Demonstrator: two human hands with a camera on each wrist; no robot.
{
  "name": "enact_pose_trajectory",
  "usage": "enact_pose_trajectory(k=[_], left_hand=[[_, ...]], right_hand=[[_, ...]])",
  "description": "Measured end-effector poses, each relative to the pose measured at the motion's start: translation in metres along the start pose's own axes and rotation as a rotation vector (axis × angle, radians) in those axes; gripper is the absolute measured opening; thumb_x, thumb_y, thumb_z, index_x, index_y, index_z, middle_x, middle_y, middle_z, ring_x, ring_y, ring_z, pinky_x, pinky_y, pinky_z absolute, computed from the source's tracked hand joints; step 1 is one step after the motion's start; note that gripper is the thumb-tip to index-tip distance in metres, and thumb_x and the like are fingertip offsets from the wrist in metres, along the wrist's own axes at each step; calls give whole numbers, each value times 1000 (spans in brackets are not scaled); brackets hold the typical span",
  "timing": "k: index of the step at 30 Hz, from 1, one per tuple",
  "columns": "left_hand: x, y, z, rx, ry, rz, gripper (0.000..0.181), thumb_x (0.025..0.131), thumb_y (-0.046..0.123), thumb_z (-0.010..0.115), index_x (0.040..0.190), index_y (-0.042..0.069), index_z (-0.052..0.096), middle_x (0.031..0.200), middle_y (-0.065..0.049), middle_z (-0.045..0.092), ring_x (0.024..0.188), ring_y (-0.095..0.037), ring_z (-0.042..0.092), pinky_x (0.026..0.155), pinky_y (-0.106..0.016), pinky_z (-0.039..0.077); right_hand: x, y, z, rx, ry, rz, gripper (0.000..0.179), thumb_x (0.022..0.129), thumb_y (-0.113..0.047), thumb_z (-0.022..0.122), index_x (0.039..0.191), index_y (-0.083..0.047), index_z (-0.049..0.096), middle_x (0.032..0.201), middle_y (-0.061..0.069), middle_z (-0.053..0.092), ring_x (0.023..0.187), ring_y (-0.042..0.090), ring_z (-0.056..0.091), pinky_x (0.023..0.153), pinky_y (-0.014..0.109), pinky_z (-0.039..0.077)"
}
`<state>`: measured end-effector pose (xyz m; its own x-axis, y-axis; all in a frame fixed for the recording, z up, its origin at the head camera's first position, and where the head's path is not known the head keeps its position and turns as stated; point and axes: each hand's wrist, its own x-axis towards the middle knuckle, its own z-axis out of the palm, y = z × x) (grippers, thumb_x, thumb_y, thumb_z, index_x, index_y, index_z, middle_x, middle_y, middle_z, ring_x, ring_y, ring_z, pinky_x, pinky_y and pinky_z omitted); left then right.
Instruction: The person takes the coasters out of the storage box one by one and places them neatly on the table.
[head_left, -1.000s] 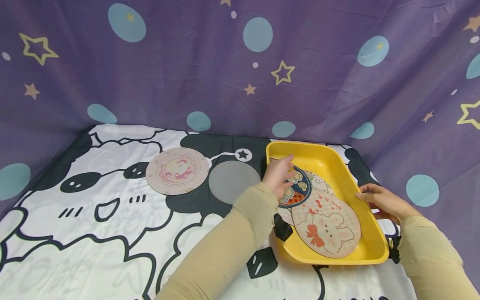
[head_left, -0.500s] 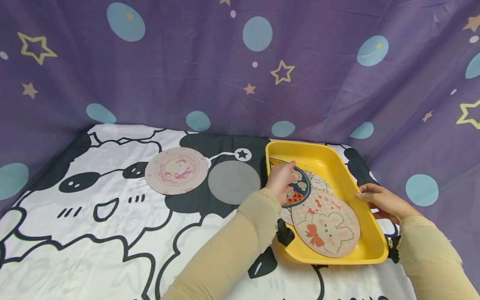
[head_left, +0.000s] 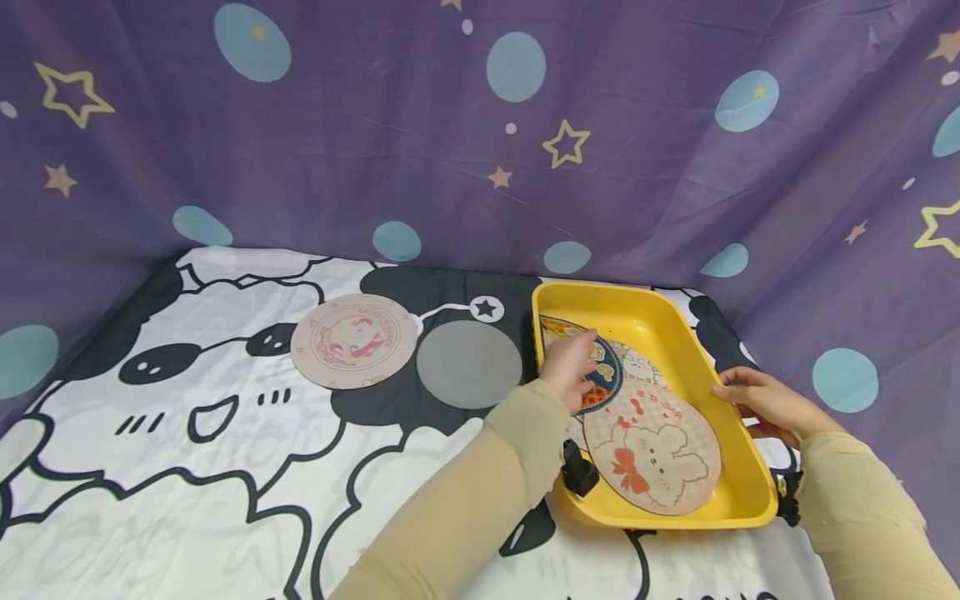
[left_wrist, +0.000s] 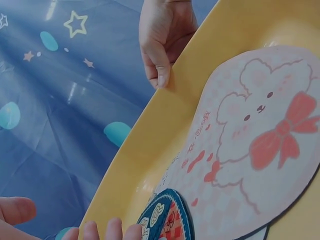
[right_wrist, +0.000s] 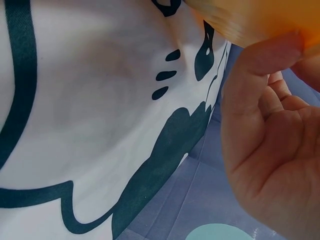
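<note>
A yellow tray (head_left: 667,312) holds several overlapping round mats. My right hand (head_left: 772,407) pinches its right rim, thumb on top and fingers below, as the right wrist view (right_wrist: 272,125) also shows. Over the tray's left part is my left hand (head_left: 570,367), covering some of a dark blue round mat (head_left: 611,367) with a food print. In the left wrist view its thumb and fingers (left_wrist: 115,231) are spread apart, fingertips right at the blue mat (left_wrist: 172,215). A pink mat with a bunny and red bow (head_left: 667,454) lies nearest the tray's front. A white patterned mat (head_left: 640,367) shows partly behind.
Left of the tray, a plain grey round mat (head_left: 469,364) and a pink round mat with a cartoon figure (head_left: 354,342) lie side by side on the black-and-white cartoon tablecloth (head_left: 195,517). A purple curtain (head_left: 337,158) with stars hangs behind.
My left hand has moved slightly right and toward me over the blue mat, uncovering more of its left part. The right hand and the tray have stayed in place.
</note>
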<state>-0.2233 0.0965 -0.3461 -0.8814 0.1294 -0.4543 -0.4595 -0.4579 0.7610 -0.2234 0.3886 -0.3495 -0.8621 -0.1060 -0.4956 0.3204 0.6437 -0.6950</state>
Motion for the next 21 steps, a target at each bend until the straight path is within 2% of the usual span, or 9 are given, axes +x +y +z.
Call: enact_pose_trajectory(k=[7,12,17,21], left_hand=[[-1,-5,6,-17,-6,-6,57,100,26,57,151,9,38,148,-12,48,136,-38,44,115,-55,34],[0,-8,6,13,-12,-14,55,101,26,56,151,10,39,151,-12,45,137,-38,44,116,-55,34],[2,-9,7,51,18,-56,52,101,28,56,150,14,43,149,-10,46,133,-36,46,114,-54,36],[3,-9,7,71,10,-109,51,101,28,56,149,15,44,147,-14,47,135,-35,44,117,-59,30]], right_hand=[[0,2,-1,9,-5,4,39,102,-34,54,123,-4,43,95,-6,62,83,14,61,74,29,60],[1,1,-1,19,-11,5,37,103,-33,53,123,-3,42,93,-6,62,81,13,60,72,30,60],[2,2,-1,30,-17,4,36,102,-32,53,122,-4,43,93,-6,62,80,12,60,72,30,60],[3,1,-2,39,-19,4,35,102,-32,53,122,-5,43,93,-6,62,79,12,60,71,30,60]])
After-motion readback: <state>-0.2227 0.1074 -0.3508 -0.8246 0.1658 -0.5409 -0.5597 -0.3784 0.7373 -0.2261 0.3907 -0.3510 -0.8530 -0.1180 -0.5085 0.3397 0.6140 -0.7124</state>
